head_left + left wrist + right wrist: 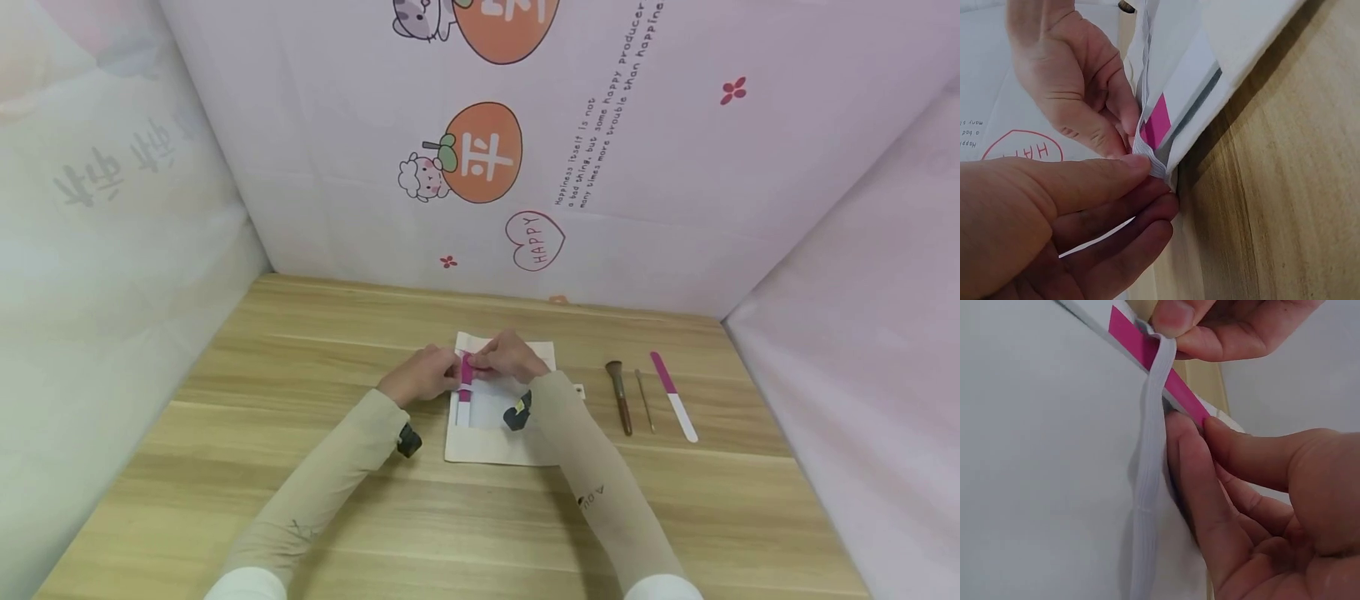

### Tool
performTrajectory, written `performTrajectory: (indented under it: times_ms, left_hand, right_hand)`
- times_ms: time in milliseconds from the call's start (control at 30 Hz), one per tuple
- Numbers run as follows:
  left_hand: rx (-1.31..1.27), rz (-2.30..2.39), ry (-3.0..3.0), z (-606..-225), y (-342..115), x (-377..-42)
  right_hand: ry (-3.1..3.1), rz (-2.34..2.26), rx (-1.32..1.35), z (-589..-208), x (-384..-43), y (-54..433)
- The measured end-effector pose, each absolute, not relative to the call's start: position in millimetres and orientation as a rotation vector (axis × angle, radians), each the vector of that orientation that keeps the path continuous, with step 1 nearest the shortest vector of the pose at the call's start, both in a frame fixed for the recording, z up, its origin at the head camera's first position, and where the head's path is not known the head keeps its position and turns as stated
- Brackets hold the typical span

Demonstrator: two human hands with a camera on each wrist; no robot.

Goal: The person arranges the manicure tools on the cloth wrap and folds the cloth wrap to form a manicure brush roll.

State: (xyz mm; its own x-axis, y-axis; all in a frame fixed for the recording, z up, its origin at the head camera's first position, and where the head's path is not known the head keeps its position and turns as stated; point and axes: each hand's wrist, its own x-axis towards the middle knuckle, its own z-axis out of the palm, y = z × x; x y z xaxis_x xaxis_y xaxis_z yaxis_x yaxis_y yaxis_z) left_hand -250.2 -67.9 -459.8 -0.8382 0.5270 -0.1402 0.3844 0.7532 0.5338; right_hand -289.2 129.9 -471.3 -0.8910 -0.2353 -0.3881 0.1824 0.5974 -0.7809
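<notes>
An open cream fabric case (491, 448) lies on the table with a white elastic band (1147, 456) across its inside. A pink-and-white nail file (465, 396) runs under the band along the case's left side. My left hand (427, 373) pinches the band between thumb and fingers, lifting it in a fold, as the left wrist view shows. With thumb and forefinger, my right hand (513, 357) pinches the file's pink end (1188, 400) just beyond the band. The right forearm covers part of the case in the head view.
To the right of the case lie a brush (618, 396) with a brown handle, a thin metal stick (644, 402) and a second pink-and-white nail file (673, 396). Printed white cloth walls (360, 208) stand behind and on both sides of the wooden table (420, 533).
</notes>
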Motion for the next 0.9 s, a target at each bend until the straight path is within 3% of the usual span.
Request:
performTrajectory:
  times_ms: [333,667,900]
  left_hand:
    - [0.863,0.677,2.725,-461.8,-62.9,-246.4]
    - [0.881,0.647,2.697,-460.3,-49.4,-247.7]
    - [0.894,0.646,2.69,-458.9,-33.9,-245.0]
  right_hand:
    - [2.484,-1.073,-0.097,-451.7,-290.8,152.5]
    - [2.666,-0.775,-0.455,-407.0,-289.8,244.6]
    - [2.728,-0.538,-0.424,-378.7,-271.5,315.0]
